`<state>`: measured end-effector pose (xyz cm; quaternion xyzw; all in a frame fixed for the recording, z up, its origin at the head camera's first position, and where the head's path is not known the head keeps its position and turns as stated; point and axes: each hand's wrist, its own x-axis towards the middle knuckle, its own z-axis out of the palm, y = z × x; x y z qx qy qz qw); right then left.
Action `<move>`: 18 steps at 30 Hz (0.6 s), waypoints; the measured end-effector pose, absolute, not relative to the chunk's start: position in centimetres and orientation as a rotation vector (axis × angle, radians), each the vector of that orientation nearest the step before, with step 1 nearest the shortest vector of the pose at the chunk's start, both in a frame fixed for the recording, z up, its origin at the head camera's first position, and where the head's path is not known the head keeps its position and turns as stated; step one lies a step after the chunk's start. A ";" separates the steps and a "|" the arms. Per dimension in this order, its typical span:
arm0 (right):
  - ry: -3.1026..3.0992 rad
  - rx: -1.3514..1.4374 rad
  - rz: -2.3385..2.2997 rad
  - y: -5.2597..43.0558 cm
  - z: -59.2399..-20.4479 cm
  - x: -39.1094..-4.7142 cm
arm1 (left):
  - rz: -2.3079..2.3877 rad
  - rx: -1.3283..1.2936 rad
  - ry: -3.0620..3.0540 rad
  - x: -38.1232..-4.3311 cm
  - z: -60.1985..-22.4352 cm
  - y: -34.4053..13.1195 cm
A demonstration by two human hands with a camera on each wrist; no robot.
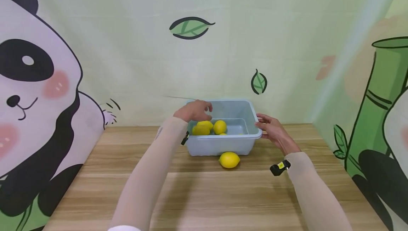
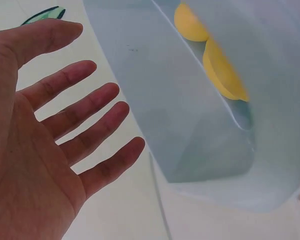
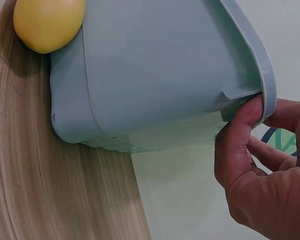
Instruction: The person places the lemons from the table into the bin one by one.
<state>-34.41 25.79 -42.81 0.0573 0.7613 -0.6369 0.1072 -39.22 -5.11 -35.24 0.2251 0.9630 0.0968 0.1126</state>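
A light blue plastic bin (image 1: 220, 146) sits on the table against the backdrop, with several yellow lemons (image 1: 220, 127) inside, mostly toward its left. One more lemon (image 1: 229, 160) lies on the wood just outside the bin's front wall. Over the bin's left side hovers my left hand (image 1: 195, 110); the left wrist view shows its fingers (image 2: 82, 107) spread and relaxed, holding nothing. At the right end, my right hand (image 1: 272, 130) grips the bin's rim, its thumb (image 3: 242, 132) under the lip in the right wrist view.
The wood-grain table (image 1: 204, 195) extends toward me from the bin. Behind it hangs a pale green cloth backdrop (image 1: 137, 46) printed with pandas, leaves and bamboo. A black wrist strap piece (image 1: 279, 167) dangles at the right cuff.
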 end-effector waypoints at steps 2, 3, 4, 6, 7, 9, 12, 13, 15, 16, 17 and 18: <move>2.246 0.168 -1.869 25.8 -42.7 -34.3 | 0.297 0.685 2.833 -38.8 -35.2 -5.1; 2.248 0.170 -1.866 25.8 -42.7 -34.3 | 0.309 0.701 2.838 -38.5 -35.2 -5.0; 2.245 0.172 -1.867 25.8 -42.7 -34.2 | 0.314 0.721 2.841 -38.3 -35.2 -5.0; 2.247 0.178 -1.861 25.8 -42.7 -34.2 | 0.327 0.764 2.846 -37.9 -35.1 -5.0; 2.248 0.181 -1.858 25.8 -42.7 -34.2 | 0.329 0.784 2.849 -37.7 -35.1 -4.9; 2.249 0.183 -1.855 25.8 -42.7 -34.2 | 0.336 0.815 2.858 -37.3 -34.9 -4.9; 2.249 0.181 -1.858 25.8 -42.7 -34.2 | 0.336 0.857 2.882 -36.6 -34.7 -4.7; 2.247 0.179 -1.862 25.7 -42.7 -34.2 | 0.337 0.872 2.890 -36.4 -34.7 -4.7; 2.246 0.173 -1.865 25.7 -42.7 -34.2 | 0.346 0.900 2.900 -35.8 -34.6 -4.5; 2.243 0.171 -1.868 25.7 -42.7 -34.2 | 0.348 0.911 2.908 -35.5 -34.6 -4.5; 2.240 0.168 -1.871 25.7 -42.7 -34.2 | 0.352 0.925 2.914 -35.2 -34.6 -4.4; 2.236 0.165 -1.876 25.7 -42.7 -34.2 | 0.356 0.938 2.921 -34.9 -34.7 -4.4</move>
